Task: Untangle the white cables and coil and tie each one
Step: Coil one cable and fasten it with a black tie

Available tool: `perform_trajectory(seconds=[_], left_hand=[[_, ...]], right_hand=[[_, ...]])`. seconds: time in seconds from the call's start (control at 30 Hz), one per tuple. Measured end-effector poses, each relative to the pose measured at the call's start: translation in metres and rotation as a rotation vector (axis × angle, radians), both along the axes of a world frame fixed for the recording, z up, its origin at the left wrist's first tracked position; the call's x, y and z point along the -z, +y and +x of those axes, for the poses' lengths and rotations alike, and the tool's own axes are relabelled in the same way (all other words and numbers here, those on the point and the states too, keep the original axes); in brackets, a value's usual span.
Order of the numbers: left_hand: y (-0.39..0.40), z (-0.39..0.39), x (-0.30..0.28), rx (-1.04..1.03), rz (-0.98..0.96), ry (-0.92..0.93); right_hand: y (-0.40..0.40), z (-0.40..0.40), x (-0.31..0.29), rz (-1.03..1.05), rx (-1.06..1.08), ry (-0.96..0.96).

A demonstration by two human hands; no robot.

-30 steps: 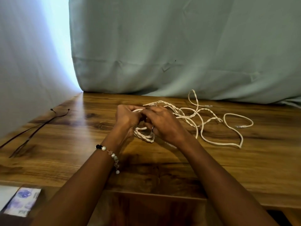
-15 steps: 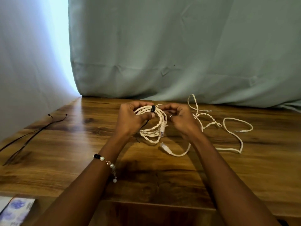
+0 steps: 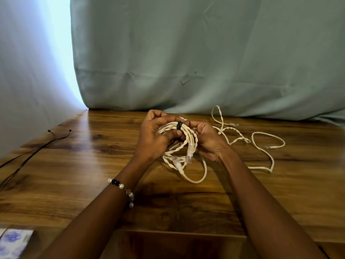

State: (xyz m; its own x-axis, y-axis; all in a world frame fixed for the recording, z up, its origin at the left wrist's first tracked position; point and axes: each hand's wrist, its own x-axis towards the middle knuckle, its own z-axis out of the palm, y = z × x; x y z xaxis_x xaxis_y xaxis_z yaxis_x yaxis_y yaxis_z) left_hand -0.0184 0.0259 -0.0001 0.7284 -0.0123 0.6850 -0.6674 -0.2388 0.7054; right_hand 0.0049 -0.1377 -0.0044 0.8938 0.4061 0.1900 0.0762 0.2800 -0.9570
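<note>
In the centre of the frame, above the wooden table (image 3: 93, 165), both hands hold a coiled white network cable (image 3: 188, 144) that is lifted a little from the surface. A black tie (image 3: 179, 125) goes round the top of the coil, and two clear plugs hang at the lower part of it. The left hand (image 3: 153, 139) grips the left side of the coil, its fingers curled round the strands and the thumb lying across them near the tie. The right hand (image 3: 207, 139) pinches the strands just to the right of the tie, with fingers bent inward; whether it also holds the end of the tie I cannot tell. Both forearms come up from the bottom edge and meet at the coil, and the left wrist carries a beaded bracelet (image 3: 122, 187). The step in hand seems to be the fastening of the tie. To do it well, I think the left hand should keep all the loops pressed together, so none slips out, while the right one pulls the tie snug and closes it; the hanging plugs should stay inside the bundle. To the right, near the green curtain (image 3: 205, 53), a second white cable (image 3: 261, 146) lies loose and partly twisted on the table, not yet coiled. At the left edge some thin dark cords (image 3: 37, 148) rest on the wood.
</note>
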Motion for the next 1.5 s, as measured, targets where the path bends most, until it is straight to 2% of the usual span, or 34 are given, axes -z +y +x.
perform_trajectory(seconds=[0.17,0.27,0.33,0.47,0.57,0.73,0.87,1.03,1.1,1.27,1.37,1.5], left_hand=[[-0.003,-0.004,-0.001,0.109,-0.083,0.092],[-0.003,-0.01,-0.003,0.268,-0.321,0.313],[0.0,-0.009,-0.004,0.315,-0.358,0.397],[0.005,-0.007,-0.006,0.314,-0.349,0.419],[0.006,-0.005,-0.006,0.29,-0.236,0.407],[0.007,-0.007,-0.009,0.366,-0.106,0.415],[0.009,-0.006,-0.009,0.424,-0.054,0.452],[0.01,-0.003,-0.006,0.322,0.142,0.475],[0.009,-0.003,-0.006,0.281,0.148,0.451],[0.008,0.008,0.004,0.043,0.239,0.263],[0.008,0.015,0.01,-0.068,0.208,0.245],[0.011,0.016,0.007,-0.108,0.026,0.33]], right_hand=[[-0.002,-0.003,-0.001,-0.016,-0.015,-0.011],[0.003,-0.007,0.0,-0.033,0.001,-0.004],[0.008,-0.007,0.001,-0.047,0.025,-0.021],[0.005,-0.007,-0.004,0.037,0.127,-0.024],[-0.003,-0.01,-0.011,0.057,0.188,-0.034],[-0.008,-0.012,-0.015,0.004,0.288,-0.055],[-0.009,-0.015,-0.02,0.061,0.337,-0.096],[-0.006,-0.02,-0.025,-0.153,0.44,-0.282],[-0.003,-0.021,-0.026,-0.243,0.472,-0.346],[0.005,-0.021,-0.025,-0.317,0.491,-0.462],[0.011,-0.023,-0.021,-0.393,0.453,-0.572],[0.018,-0.022,-0.011,-0.588,0.456,-0.73]])
